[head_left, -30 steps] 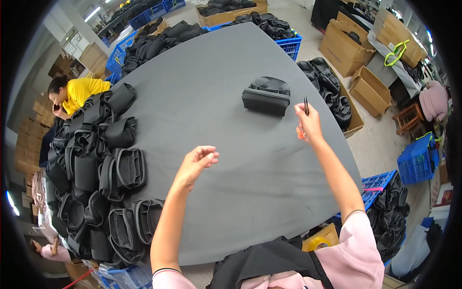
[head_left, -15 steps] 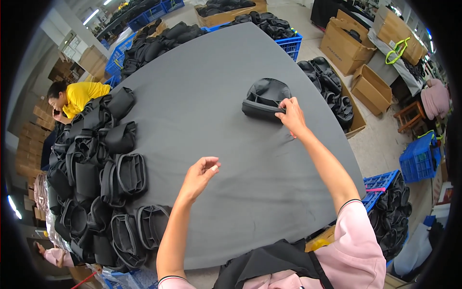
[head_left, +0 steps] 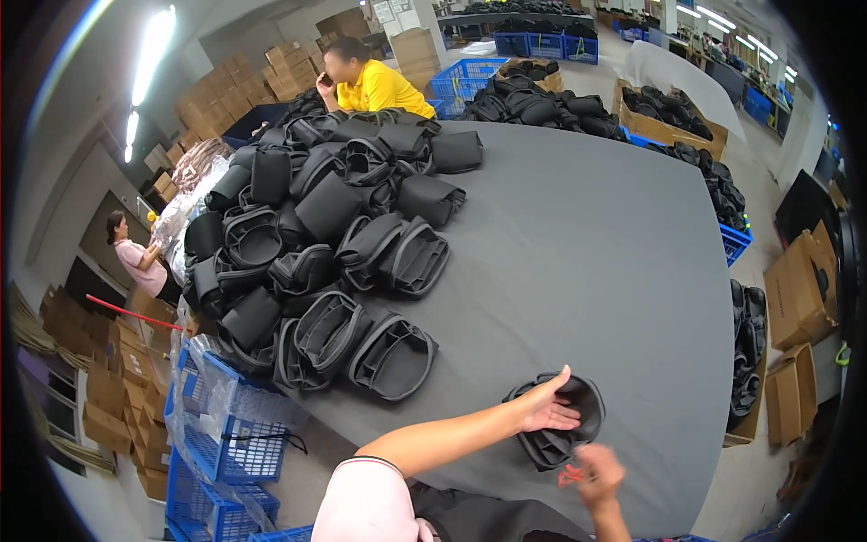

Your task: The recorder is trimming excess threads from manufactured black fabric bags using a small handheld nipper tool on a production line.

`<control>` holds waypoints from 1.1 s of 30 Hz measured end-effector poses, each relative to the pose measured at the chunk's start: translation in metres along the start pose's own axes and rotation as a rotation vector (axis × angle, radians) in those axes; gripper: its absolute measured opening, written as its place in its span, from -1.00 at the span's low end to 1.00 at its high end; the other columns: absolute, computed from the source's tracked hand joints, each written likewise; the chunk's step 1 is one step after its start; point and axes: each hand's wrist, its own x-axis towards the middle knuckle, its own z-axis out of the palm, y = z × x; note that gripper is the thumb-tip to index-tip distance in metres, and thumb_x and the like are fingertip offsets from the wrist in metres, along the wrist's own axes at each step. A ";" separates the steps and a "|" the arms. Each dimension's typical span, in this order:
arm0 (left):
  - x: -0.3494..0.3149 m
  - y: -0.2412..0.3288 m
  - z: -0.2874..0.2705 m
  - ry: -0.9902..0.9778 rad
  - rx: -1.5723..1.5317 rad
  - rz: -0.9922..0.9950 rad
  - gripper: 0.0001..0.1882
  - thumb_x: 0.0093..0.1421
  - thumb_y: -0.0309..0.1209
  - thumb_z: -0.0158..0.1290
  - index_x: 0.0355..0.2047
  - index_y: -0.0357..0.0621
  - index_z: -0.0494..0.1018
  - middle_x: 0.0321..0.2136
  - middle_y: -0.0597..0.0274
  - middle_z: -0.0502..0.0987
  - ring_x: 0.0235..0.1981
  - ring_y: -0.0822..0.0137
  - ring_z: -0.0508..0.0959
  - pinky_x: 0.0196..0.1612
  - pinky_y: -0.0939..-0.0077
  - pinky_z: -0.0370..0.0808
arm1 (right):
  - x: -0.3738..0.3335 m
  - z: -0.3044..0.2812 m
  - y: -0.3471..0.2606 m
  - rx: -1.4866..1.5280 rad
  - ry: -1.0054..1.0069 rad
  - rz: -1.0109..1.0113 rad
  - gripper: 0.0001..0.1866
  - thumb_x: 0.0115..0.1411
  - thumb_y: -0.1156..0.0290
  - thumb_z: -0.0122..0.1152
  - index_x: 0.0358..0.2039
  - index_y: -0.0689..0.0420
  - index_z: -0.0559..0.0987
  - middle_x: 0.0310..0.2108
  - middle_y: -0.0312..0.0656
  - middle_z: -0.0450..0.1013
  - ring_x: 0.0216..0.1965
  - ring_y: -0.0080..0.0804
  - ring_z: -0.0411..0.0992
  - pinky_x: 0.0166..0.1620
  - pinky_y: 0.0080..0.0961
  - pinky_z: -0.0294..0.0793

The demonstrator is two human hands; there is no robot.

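Observation:
A black padded pouch [head_left: 589,406] with an unzipped, open top lies near the front edge of the grey table. My left hand [head_left: 549,408] reaches across it, fingers stretched out over its opening and thumb raised; the hand grips nothing. Just to the right and nearer me, my right hand [head_left: 600,474] is closed and smeared by motion. A small orange-red object [head_left: 570,475] sticks out of its fingers; its kind is too blurred to make out.
A heap of similar black pouches [head_left: 330,208] covers the table's left side. Blue crates [head_left: 257,447] stand beside the left edge. Cartons [head_left: 795,388] and filled crates line the right and far sides. A person in yellow [head_left: 384,90] is beyond the heap; another in pink [head_left: 140,257] stands farther left.
The view has swung left. The pouch has come from the table's far right to close in front of me. My left hand now lies over it; my right hand has let go of it.

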 end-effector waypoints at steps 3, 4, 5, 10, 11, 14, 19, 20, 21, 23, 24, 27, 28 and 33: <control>-0.009 -0.003 -0.007 0.053 -0.033 0.018 -0.17 0.02 0.11 0.09 0.07 -0.31 0.16 -0.03 -0.21 0.31 -0.05 -0.01 0.42 0.02 0.23 0.40 | 0.042 -0.006 0.045 0.054 0.240 0.350 -0.96 0.09 0.54 0.09 -0.42 0.20 0.50 -0.53 -0.29 0.38 -0.59 -0.57 0.22 -0.56 -0.58 0.23; -0.006 -0.006 -0.005 0.103 -0.063 0.090 -0.38 0.03 -0.02 0.10 -0.07 -0.23 0.26 -0.11 -0.08 0.37 -0.10 0.03 0.45 0.00 0.25 0.42 | 0.055 0.000 0.060 0.127 0.268 0.450 -0.92 0.15 0.49 0.08 -0.39 0.22 0.51 -0.57 -0.38 0.32 -0.62 -0.70 0.07 -0.57 -0.67 0.11; -0.003 -0.008 -0.002 0.148 -0.089 0.160 -0.59 0.05 -0.14 0.11 -0.21 -0.16 0.37 -0.19 0.05 0.44 -0.15 0.07 0.47 -0.03 0.28 0.43 | 0.059 0.007 0.071 0.127 0.268 0.438 -0.92 0.15 0.49 0.08 -0.39 0.22 0.51 -0.57 -0.38 0.32 -0.62 -0.70 0.07 -0.57 -0.67 0.11; -0.035 -0.021 0.020 0.123 0.262 0.436 -0.89 -0.06 -0.38 0.00 -0.50 -0.10 0.42 -0.48 0.33 0.48 -0.38 0.44 0.45 -0.23 0.43 0.39 | 0.047 0.051 0.070 0.542 -0.078 0.746 -0.80 0.17 0.42 0.08 -0.24 0.25 0.50 -0.65 -0.37 0.33 -0.70 -0.72 0.18 -0.65 -0.73 0.16; -0.053 -0.019 0.027 0.144 0.511 0.531 -0.84 -0.08 -0.40 -0.01 -0.46 -0.16 0.41 -0.46 0.26 0.49 -0.37 0.40 0.45 -0.22 0.41 0.39 | 0.045 0.053 0.048 0.680 -0.040 0.857 -0.77 0.18 0.42 0.06 -0.20 0.27 0.47 -0.69 -0.37 0.30 -0.75 -0.71 0.17 -0.69 -0.73 0.15; -0.083 -0.030 0.041 0.439 1.153 0.885 -0.59 -0.12 -0.43 -0.04 -0.22 -0.37 0.28 -0.25 -0.13 0.40 -0.28 -0.04 0.42 -0.13 0.19 0.36 | 0.030 0.062 0.012 0.957 0.052 1.016 -0.81 0.19 0.44 0.02 -0.26 0.31 0.43 -0.77 -0.33 0.27 -0.85 -0.64 0.14 -0.81 -0.68 0.10; -0.074 -0.045 0.032 0.544 1.614 0.985 -0.58 -0.10 -0.54 -0.05 -0.15 -0.33 0.28 -0.24 -0.03 0.39 -0.10 0.04 0.36 -0.05 0.23 0.33 | -0.015 0.081 0.004 1.303 -0.034 1.199 -0.88 0.15 0.49 0.02 -0.36 0.29 0.44 -0.73 -0.28 0.32 -0.81 -0.62 0.16 -0.77 -0.72 0.05; -0.070 -0.047 0.025 0.563 1.607 0.988 -0.58 -0.10 -0.54 -0.05 -0.15 -0.33 0.28 -0.24 -0.03 0.39 -0.10 0.04 0.36 -0.05 0.23 0.33 | -0.026 0.078 0.003 1.305 -0.053 1.195 -0.88 0.15 0.49 0.02 -0.36 0.29 0.44 -0.73 -0.28 0.32 -0.81 -0.62 0.16 -0.77 -0.72 0.05; -0.063 -0.049 0.011 0.560 1.613 0.884 -0.60 -0.09 -0.54 -0.04 -0.17 -0.32 0.29 -0.24 -0.01 0.40 -0.11 0.03 0.37 -0.06 0.22 0.33 | -0.038 0.072 0.000 1.419 -0.157 1.335 -0.86 0.14 0.47 0.03 -0.33 0.28 0.44 -0.69 -0.27 0.35 -0.80 -0.63 0.13 -0.76 -0.72 0.04; -0.047 -0.055 -0.008 0.540 1.658 0.777 -0.66 -0.07 -0.53 -0.02 -0.21 -0.29 0.31 -0.25 0.03 0.41 -0.14 0.03 0.38 -0.07 0.20 0.33 | -0.061 0.061 0.000 1.523 -0.251 1.480 -0.84 0.14 0.46 0.05 -0.30 0.27 0.44 -0.65 -0.25 0.38 -0.80 -0.64 0.10 -0.75 -0.73 0.03; -0.039 -0.055 -0.011 0.535 1.657 0.777 -0.66 -0.07 -0.53 -0.02 -0.21 -0.29 0.31 -0.25 0.03 0.41 -0.14 0.03 0.38 -0.07 0.20 0.33 | -0.070 0.056 0.000 1.440 -0.208 1.577 -0.82 0.15 0.44 0.05 -0.27 0.27 0.43 -0.59 -0.24 0.40 -0.80 -0.65 0.08 -0.74 -0.73 0.03; -0.040 -0.058 -0.002 0.604 1.631 0.819 -0.63 -0.07 -0.54 -0.02 -0.18 -0.25 0.30 -0.23 0.03 0.40 -0.11 0.05 0.37 -0.07 0.20 0.33 | -0.064 0.039 -0.010 1.260 0.039 1.562 -0.77 0.16 0.40 0.06 -0.22 0.25 0.42 -0.51 -0.23 0.43 -0.79 -0.66 0.08 -0.74 -0.73 0.04; -0.042 -0.061 0.002 0.600 1.590 0.790 -0.57 -0.09 -0.53 -0.01 -0.13 -0.25 0.29 -0.18 0.02 0.37 -0.07 0.05 0.34 -0.06 0.20 0.32 | -0.054 0.036 -0.012 1.164 0.231 1.434 -0.75 0.16 0.37 0.08 -0.20 0.24 0.41 -0.48 -0.22 0.44 -0.78 -0.67 0.10 -0.74 -0.74 0.04; -0.038 -0.100 0.006 0.458 1.404 0.560 -0.20 -0.25 -0.31 0.12 0.08 -0.24 0.16 -0.02 0.01 0.24 0.07 0.05 0.20 0.06 0.17 0.21 | -0.031 0.053 0.001 1.115 0.425 1.300 -0.83 0.15 0.35 0.12 -0.35 0.16 0.41 -0.59 -0.28 0.38 -0.80 -0.68 0.11 -0.77 -0.73 0.03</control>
